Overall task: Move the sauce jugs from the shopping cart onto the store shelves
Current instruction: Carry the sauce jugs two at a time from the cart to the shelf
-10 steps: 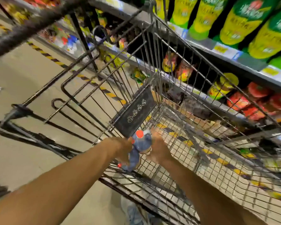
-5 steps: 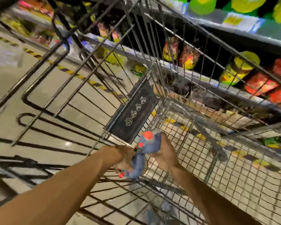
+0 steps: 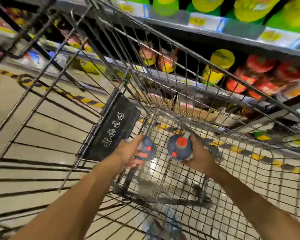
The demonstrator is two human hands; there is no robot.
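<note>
Two dark blue sauce jugs with red caps are held inside the wire shopping cart point(image 3: 163, 104), above its mesh floor. My left hand point(image 3: 130, 153) grips the left jug point(image 3: 148, 149) by its side, fingers curled round it. My right hand point(image 3: 200, 156) grips the right jug point(image 3: 179, 148), whose red cap faces the camera. The jugs are a short gap apart. The store shelves point(image 3: 206, 85) run along the right beyond the cart's wall.
The shelves carry green and yellow bottles point(image 3: 249, 7) on top, a yellow-lidded jar point(image 3: 216, 66) and red packs point(image 3: 260, 73) below. A black plastic flap point(image 3: 114, 129) hangs on the cart's far end. Yellow-black floor tape point(image 3: 87, 100) runs along the shelf base.
Both jugs were pressed together low in the cart; now my hands have drawn them apart and raised them a little. The camera has tilted and moved closer.
</note>
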